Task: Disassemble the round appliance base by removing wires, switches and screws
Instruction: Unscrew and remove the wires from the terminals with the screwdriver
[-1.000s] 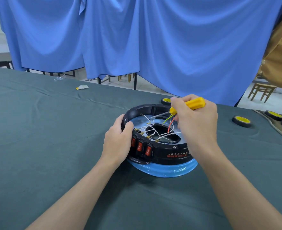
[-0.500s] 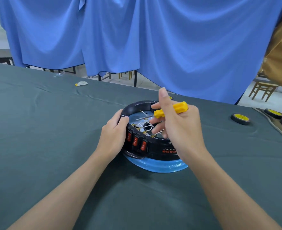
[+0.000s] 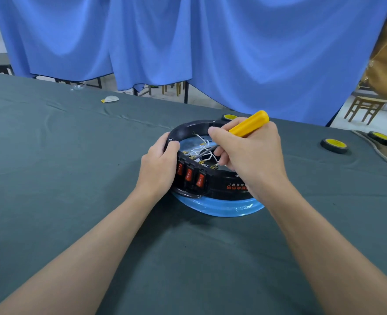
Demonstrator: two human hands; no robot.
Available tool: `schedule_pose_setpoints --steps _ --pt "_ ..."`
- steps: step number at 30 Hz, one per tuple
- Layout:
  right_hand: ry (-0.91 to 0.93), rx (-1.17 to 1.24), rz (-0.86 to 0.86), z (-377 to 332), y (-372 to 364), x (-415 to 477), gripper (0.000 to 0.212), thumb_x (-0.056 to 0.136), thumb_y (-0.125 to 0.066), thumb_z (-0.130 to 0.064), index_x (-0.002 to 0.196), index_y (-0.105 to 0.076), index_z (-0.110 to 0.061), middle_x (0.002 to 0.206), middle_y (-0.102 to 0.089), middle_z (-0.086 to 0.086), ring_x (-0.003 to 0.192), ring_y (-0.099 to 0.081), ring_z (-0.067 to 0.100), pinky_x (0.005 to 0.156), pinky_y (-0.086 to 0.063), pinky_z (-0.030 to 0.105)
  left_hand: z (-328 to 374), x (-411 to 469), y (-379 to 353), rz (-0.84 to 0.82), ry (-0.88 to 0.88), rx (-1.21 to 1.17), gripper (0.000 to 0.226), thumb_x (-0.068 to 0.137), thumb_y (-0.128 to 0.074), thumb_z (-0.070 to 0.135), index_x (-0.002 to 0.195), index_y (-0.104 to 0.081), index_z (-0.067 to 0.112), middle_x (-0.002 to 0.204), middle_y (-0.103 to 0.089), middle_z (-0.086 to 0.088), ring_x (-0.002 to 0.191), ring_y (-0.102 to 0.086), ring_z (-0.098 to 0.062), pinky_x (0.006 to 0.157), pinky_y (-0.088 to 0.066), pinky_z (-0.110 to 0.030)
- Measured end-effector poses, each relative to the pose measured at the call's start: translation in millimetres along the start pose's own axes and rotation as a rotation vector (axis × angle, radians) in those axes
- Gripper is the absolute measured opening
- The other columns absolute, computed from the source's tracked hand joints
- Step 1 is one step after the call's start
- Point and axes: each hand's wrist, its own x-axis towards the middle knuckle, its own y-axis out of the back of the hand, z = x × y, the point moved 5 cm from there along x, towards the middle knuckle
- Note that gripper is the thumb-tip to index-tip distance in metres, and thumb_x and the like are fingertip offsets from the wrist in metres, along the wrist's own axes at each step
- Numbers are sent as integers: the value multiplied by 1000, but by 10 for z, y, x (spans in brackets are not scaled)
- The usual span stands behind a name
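On the left rim of the round base (image 3: 224, 186), which sits on the green-covered desk (image 3: 74, 178) straight ahead of the person, the left grip (image 3: 159, 165) stays curled over the black edge, thumb on top. It is just beside the three red switches (image 3: 189, 175) in the base's front wall. Above the base's right half, the right grip (image 3: 254, 155) is closed round the yellow screwdriver (image 3: 248, 127), pen-fashion.

What has changed is the tool's aim. A second ago it was held nearly level over the base's far side, and half a second ago the forefinger was lifted off it. Now the handle tilts up and away, and the steel shaft slants down into the base. Its tip is among the white wires (image 3: 201, 142) and brass terminals just behind the switches. Whether it touches a screw or a terminal cannot be told.

I judge the person is settling to loosen the switch connections; no wire, switch or screw is visibly off yet. The green and red wires seen earlier inside the base are now hidden behind the right grip.
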Motion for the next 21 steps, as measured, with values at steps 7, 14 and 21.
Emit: schedule_pose_setpoints --steps 7,14,21 --pt "-37 89 -29 5 -16 -22 28 81 -68 -30 59 -68 -13 53 -67 5 47 -67 25 46 -47 26 -10 1 -8 2 7 17 27 97 -41 28 96 -65 41 83 -65 17 73 -54 13 63 -38 -5" --pt "-9 48 -53 4 -30 -40 22 80 -62 -21 61 -68 -12 51 -66 4 45 -66 24 48 -50 28 -11 1 2 4 -1 32 26 97 -40 29 95 -62 44 74 -62 31 73 -53 15 58 -35 -1" --pt "43 -57 -24 -35 -49 -70 19 80 -59 -18 63 -67 -14 47 -65 -2 41 -64 15 58 -52 29 16 -4 -3 4 -13 28 29 97 -42 27 86 -58 49 83 -62 31 74 -52 21 61 -33 3"
